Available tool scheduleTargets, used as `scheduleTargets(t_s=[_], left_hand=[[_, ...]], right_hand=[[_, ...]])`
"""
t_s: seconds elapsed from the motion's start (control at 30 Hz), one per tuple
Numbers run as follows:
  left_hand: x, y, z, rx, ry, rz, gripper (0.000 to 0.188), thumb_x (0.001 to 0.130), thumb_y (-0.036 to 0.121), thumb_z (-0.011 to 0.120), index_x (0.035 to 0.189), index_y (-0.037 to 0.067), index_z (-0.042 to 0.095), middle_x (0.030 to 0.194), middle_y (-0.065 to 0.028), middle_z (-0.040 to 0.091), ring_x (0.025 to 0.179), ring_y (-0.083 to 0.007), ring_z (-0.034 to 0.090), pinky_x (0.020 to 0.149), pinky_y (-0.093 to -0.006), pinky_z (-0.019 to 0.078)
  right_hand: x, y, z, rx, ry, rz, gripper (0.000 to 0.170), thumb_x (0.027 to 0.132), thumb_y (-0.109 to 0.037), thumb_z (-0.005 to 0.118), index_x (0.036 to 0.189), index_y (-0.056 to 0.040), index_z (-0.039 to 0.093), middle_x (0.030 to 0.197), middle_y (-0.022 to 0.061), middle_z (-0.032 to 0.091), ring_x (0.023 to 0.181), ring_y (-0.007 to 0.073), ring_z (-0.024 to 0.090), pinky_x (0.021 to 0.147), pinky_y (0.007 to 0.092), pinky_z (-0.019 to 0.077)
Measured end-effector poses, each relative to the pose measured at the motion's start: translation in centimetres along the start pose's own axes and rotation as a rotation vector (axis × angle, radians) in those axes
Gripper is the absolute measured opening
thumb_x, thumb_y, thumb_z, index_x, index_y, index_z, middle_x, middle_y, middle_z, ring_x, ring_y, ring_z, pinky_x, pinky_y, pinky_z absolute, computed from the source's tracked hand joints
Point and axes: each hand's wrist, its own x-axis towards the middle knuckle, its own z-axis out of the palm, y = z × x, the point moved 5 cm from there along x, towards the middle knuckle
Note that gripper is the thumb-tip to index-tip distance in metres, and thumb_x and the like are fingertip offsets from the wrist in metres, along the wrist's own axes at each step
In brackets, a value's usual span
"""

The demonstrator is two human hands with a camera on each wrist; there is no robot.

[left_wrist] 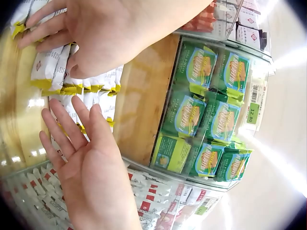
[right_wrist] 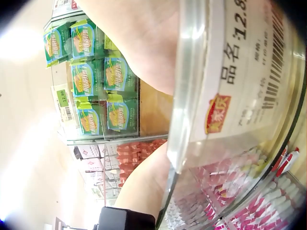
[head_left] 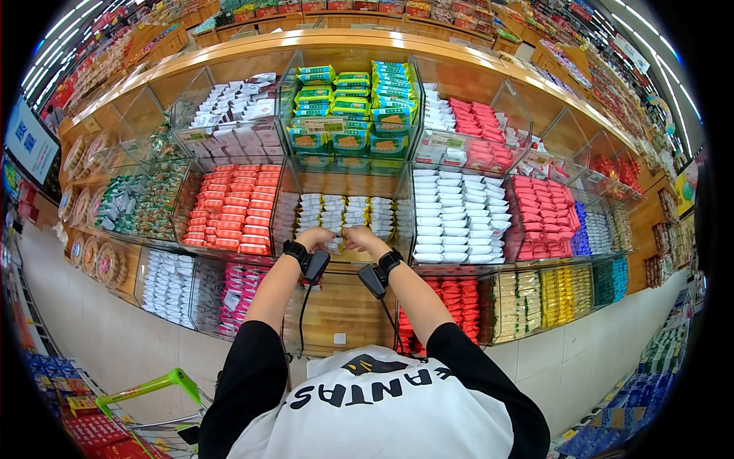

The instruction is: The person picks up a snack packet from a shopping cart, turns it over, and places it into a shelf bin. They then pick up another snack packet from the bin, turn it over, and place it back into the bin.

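White packets with yellow ends (head_left: 333,208) lie in rows in the middle clear bin of the shelf. Both hands reach over the bin's front into it. In the left wrist view, my left hand (left_wrist: 98,33) has its fingers stretched out over the packets (left_wrist: 47,67), its thumb right beside them. Across from it, my right hand (left_wrist: 98,177) shows its palm, fingers extended and fingertips at the near packets. The head view has the left hand (head_left: 315,239) and right hand (head_left: 365,240) close together. A price label holder (right_wrist: 240,81) hides the fingers in the right wrist view.
Clear partitions divide the bins. Orange-red packets (head_left: 235,208) fill the bin on the left, white packets (head_left: 457,218) the one on the right. Green biscuit packs (head_left: 391,122) are stacked behind. A cart with a green handle (head_left: 138,392) stands at the lower left.
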Motion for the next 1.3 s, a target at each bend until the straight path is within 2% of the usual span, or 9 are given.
scheduleTargets(t_s=[0.23, 0.53, 0.63, 0.73, 0.8, 1.03, 1.13, 1.2, 1.3], left_hand=[[0.0, 0.0, 0.0, -0.017, 0.006, 0.003, 0.05, 0.076, 0.045, 0.043, 0.104, 0.003, 0.05, 0.089, -0.0162, 0.059, 0.063, -0.0193, 0.051, 0.053, -0.0361, 0.04], [0.0, 0.3, 0.4, 0.035, -0.063, 0.044, 0.056, 0.075, 0.05, 0.044, 0.113, 0.009, 0.046, 0.1, -0.018, 0.055, 0.076, -0.0227, 0.051, 0.062, -0.0396, 0.0393], [-0.5, 0.7, 0.6, 0.121, -0.017, 0.03, 0.051, 0.08, 0.048, 0.039, 0.115, 0.011, 0.045, 0.078, -0.0203, 0.058, 0.06, -0.0219, 0.054, 0.047, -0.0333, 0.0428], [-0.2, 0.6, 0.5, 0.156, -0.011, 0.048, 0.056, 0.078, 0.052, 0.04, 0.119, 0.015, 0.042, 0.083, -0.0214, 0.057, 0.069, -0.0212, 0.053, 0.053, -0.0337, 0.0429], [0.0, 0.5, 0.8, 0.137, -0.102, 0.049, 0.06, 0.072, 0.056, 0.041, 0.121, 0.023, 0.041, 0.114, -0.0224, 0.045, 0.094, -0.0293, 0.047, 0.076, -0.0445, 0.0354], [-0.9, 0.7, 0.8, 0.112, -0.117, 0.002, 0.043, 0.075, 0.048, 0.04, 0.113, 0.032, 0.049, 0.113, -0.0233, 0.045, 0.102, -0.0331, 0.042, 0.08, -0.0474, 0.0319], [-2.2, 1.6, 0.7, 0.168, -0.059, 0.065, 0.042, 0.076, 0.045, 0.041, 0.11, 0.025, 0.053, 0.102, -0.022, 0.052, 0.09, -0.0289, 0.052, 0.073, -0.0424, 0.0395], [-2.8, 2.3, 0.5, 0.056, -0.064, 0.144, 0.049, 0.074, 0.044, 0.048, 0.113, 0.014, 0.047, 0.078, -0.0133, 0.06, 0.061, -0.0156, 0.058, 0.057, -0.0251, 0.0455], [-2.7, 2.3, 0.3, -0.159, -0.029, 0.2, 0.043, 0.076, 0.044, 0.045, 0.107, 0.014, 0.049, 0.08, -0.0103, 0.058, 0.066, -0.0158, 0.058, 0.06, -0.0278, 0.0458]], right_hand=[[0.8, 0.4, 0.0, -0.112, 0.035, -0.077, 0.041, 0.078, -0.035, 0.041, 0.082, 0.0031, 0.056, 0.069, 0.0134, 0.061, 0.055, 0.0219, 0.058, 0.047, 0.0358, 0.0435], [1.6, 0.9, 0.0, -0.152, 0.104, -0.153, 0.04, 0.076, -0.032, 0.045, 0.083, 0.0051, 0.058, 0.061, 0.0156, 0.059, 0.051, 0.0235, 0.057, 0.045, 0.0346, 0.0428], [1.8, 0.9, 0.0, -0.195, 0.073, -0.117, 0.041, 0.076, -0.033, 0.045, 0.083, 0.0047, 0.058, 0.06, 0.0152, 0.058, 0.051, 0.0235, 0.056, 0.046, 0.0346, 0.043], [1.7, 0.9, 0.1, -0.193, 0.066, -0.09, 0.041, 0.075, -0.034, 0.045, 0.082, 0.0043, 0.059, 0.059, 0.0148, 0.058, 0.05, 0.0234, 0.056, 0.045, 0.0347, 0.0429], [1.6, 0.9, 0.0, -0.188, 0.094, -0.099, 0.041, 0.075, -0.034, 0.045, 0.082, 0.0042, 0.059, 0.059, 0.0147, 0.058, 0.05, 0.0238, 0.056, 0.046, 0.0348, 0.0432], [1.9, 1.0, 0.1, -0.202, 0.079, -0.107, 0.04, 0.074, -0.033, 0.046, 0.078, 0.0042, 0.06, 0.059, 0.0161, 0.058, 0.051, 0.0257, 0.056, 0.049, 0.0359, 0.0433], [1.6, 0.8, 0.0, -0.186, 0.094, -0.133, 0.04, 0.073, -0.033, 0.047, 0.076, 0.0045, 0.059, 0.058, 0.0155, 0.058, 0.052, 0.0257, 0.056, 0.05, 0.036, 0.043], [1.5, 0.7, 0.0, -0.22, 0.048, -0.107, 0.04, 0.07, -0.034, 0.05, 0.075, 0.0046, 0.059, 0.059, 0.0143, 0.058, 0.053, 0.025, 0.056, 0.051, 0.035, 0.0428], [1.2, 0.3, 0.2, -0.275, 0.027, -0.062, 0.041, 0.066, -0.037, 0.056, 0.075, 0.0034, 0.059, 0.062, 0.0143, 0.058, 0.055, 0.0241, 0.056, 0.052, 0.0332, 0.0426]])
